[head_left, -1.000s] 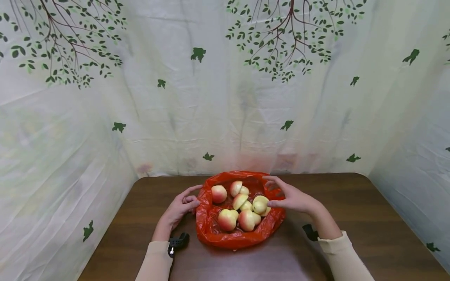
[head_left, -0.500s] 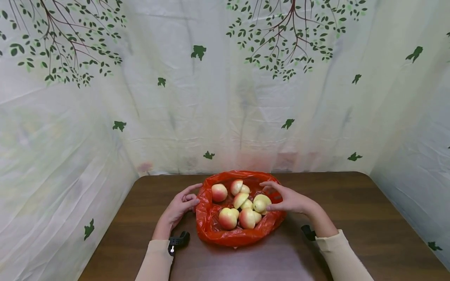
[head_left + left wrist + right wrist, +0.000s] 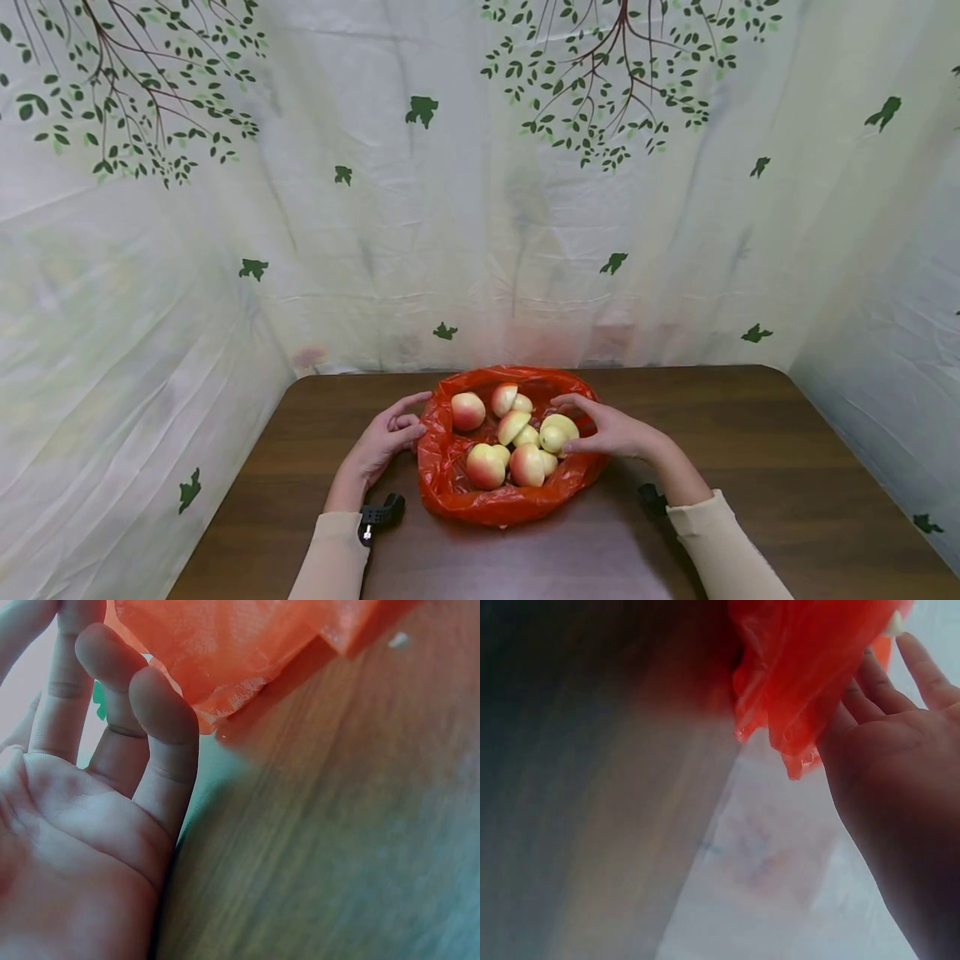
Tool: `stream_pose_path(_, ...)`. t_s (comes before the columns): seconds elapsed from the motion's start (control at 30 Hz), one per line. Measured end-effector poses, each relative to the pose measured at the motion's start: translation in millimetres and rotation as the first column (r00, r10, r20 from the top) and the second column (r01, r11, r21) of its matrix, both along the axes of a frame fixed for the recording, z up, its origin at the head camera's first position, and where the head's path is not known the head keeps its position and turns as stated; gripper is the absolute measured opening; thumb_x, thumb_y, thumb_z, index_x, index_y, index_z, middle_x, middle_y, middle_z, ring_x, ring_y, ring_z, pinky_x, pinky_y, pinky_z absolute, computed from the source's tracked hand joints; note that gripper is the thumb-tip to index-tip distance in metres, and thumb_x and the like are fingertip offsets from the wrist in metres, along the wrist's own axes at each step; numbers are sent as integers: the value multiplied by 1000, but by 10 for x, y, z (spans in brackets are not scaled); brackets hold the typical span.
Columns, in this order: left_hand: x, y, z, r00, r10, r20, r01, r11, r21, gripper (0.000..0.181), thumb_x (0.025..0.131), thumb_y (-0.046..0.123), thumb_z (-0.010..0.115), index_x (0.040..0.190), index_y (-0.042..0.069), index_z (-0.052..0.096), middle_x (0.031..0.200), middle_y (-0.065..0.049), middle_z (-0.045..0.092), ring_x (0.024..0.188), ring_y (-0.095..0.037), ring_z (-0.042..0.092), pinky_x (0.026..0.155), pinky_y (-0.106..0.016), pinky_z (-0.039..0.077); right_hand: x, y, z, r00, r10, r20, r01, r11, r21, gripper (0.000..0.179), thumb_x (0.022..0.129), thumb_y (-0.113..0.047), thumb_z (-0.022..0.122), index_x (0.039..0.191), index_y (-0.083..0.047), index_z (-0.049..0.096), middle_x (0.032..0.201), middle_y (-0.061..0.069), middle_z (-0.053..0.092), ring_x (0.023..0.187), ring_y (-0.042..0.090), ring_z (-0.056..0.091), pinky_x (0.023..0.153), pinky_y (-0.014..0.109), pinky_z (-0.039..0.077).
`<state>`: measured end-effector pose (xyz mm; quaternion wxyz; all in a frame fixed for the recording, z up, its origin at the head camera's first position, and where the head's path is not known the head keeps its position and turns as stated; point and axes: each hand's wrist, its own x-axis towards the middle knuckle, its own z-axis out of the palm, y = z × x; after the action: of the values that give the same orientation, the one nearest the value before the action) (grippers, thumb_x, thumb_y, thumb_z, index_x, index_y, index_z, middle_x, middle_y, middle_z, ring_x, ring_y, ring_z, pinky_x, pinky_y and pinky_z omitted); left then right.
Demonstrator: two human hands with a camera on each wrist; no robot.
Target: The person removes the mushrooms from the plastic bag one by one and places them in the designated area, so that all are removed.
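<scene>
On the table sits a red plastic bag (image 3: 498,510), its rim rolled down. Inside lie several red-and-yellow fruits that look like apples or peaches, among them one at the left (image 3: 468,412) and one in front (image 3: 485,467). My left hand (image 3: 380,443) is at the bag's left rim, index finger and thumb tips against it; in the left wrist view the other fingers are loosely bent. My right hand (image 3: 618,429) reaches over the right rim, fingers spread, thumb tip beside a pale yellow fruit (image 3: 558,433). Whether the thumb touches that fruit is unclear.
The brown wooden table (image 3: 750,467) extends to both sides of the bag. Behind it hangs a pale curtain (image 3: 487,208) printed with branches and leaves. A small white speck (image 3: 398,639) lies on the table near the bag. Black straps (image 3: 381,517) circle both wrists.
My right hand has moved a little left, farther over the bag and closer to the pale yellow fruit. The left hand and the bag have stayed nearly where they were.
</scene>
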<state>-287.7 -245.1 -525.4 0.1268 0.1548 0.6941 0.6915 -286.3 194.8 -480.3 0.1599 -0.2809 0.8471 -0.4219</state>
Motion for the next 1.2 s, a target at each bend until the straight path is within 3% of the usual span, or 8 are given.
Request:
stream_pose_path(0.17, -11, -8, -10, 1000, -3, -8, 3, 1000, -15, 61, 106, 10, 63, 162, 10, 39, 88, 8, 72, 77, -6, 65, 77, -23, 60, -2, -29, -31, 1000, 20, -10, -20, 999, -25, 64, 96, -33, 79, 149, -9, 52, 150, 12, 55, 136, 33, 51, 113, 54, 44)
stream_pose_path(0.53, -9, -5, 4, 1000, -8, -5, 7, 1000, -25, 61, 106, 12, 63, 162, 11, 39, 90, 7, 73, 80, -7, 67, 80, -24, 61, -13, -55, -88, 998, -10, -58, 10, 1000, 9, 52, 99, -39, 75, 143, -17, 58, 141, 3, 62, 129, 24, 56, 110, 43, 48)
stream_pose_path(0.73, -7, -12, -3, 1000, 0, 3, 0, 999, -45, 60, 107, 15, 63, 162, 14, 40, 90, 7, 74, 79, -8, 68, 82, -26, 61, -15, -59, -105, 998, 5, -60, -4, 1000, 7, 45, 100, -37, 73, 139, -20, 60, 137, 5, 63, 126, 26, 57, 108, 48, 49)
stream_pose_path(1.2, -26, -4, -27, 1000, -20, -4, 20, 1000, -7, 60, 107, 10, 62, 162, 9, 38, 91, 7, 74, 82, -7, 70, 82, -25, 62, -6, -45, -81, 998, 18, -57, -18, 1000, -2, 37, 101, -37, 72, 135, -23, 65, 139, 4, 65, 128, 28, 57, 108, 49, 50)
